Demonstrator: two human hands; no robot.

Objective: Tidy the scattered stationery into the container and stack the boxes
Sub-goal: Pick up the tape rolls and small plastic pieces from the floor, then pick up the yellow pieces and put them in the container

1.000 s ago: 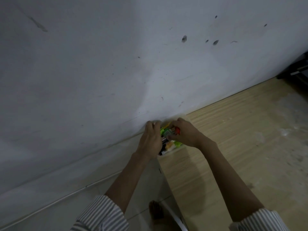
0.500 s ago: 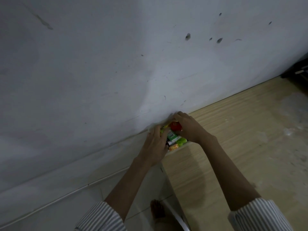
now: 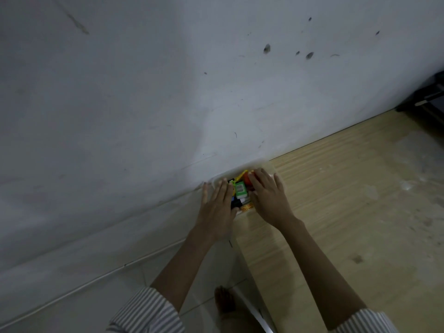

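Note:
A small clear container (image 3: 269, 167) sits at the far left corner of the wooden table (image 3: 348, 212), against the wall. It holds colourful stationery: a green box (image 3: 241, 190), a red piece (image 3: 246, 179), yellow and black bits. My left hand (image 3: 217, 207) lies flat with straight fingers on the container's left side. My right hand (image 3: 268, 197) lies flat with spread fingers over its right side, covering much of the contents.
The white wall (image 3: 168, 92) runs right behind the container. A dark object (image 3: 430, 97) stands at the far right edge. Below the table's left edge I see a tiled floor (image 3: 84, 304) and a bare foot (image 3: 224, 300).
Both hands were curled at the stationery a second ago; now their fingers are straightened and lie flat over the container. The view has shifted slightly.

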